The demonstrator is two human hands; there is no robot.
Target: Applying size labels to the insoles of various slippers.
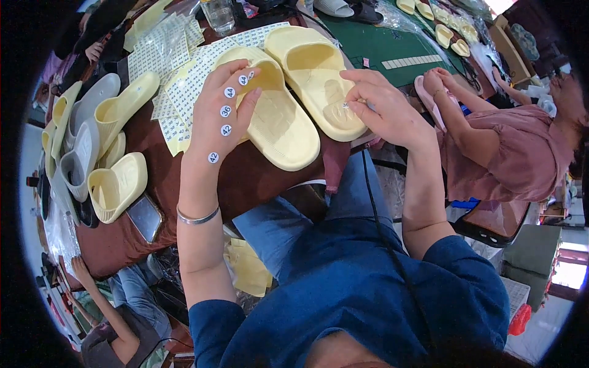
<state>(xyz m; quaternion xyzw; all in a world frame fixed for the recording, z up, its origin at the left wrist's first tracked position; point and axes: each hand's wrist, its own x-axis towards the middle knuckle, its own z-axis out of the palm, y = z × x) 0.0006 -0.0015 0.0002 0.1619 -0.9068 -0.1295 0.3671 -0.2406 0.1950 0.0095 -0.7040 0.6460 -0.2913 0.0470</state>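
Note:
Two pale yellow slide slippers lie side by side on the table, a left slipper and a right slipper. My left hand rests against the outer side of the left slipper, thumb and fingers apart. Several round white stickers run in a line along the back of this hand to a finger. Over the heel end of the right slipper is my right hand, its fingers pinched round a thin grey tool, mostly hidden. Close to these fingertips, a small round sticker sits on the footbed.
Sheets of round stickers are spread behind and left of the slippers. Yellow and grey slippers pile up at the left, beside a phone. A glass stands at the back. A co-worker handles a pink slipper at the right.

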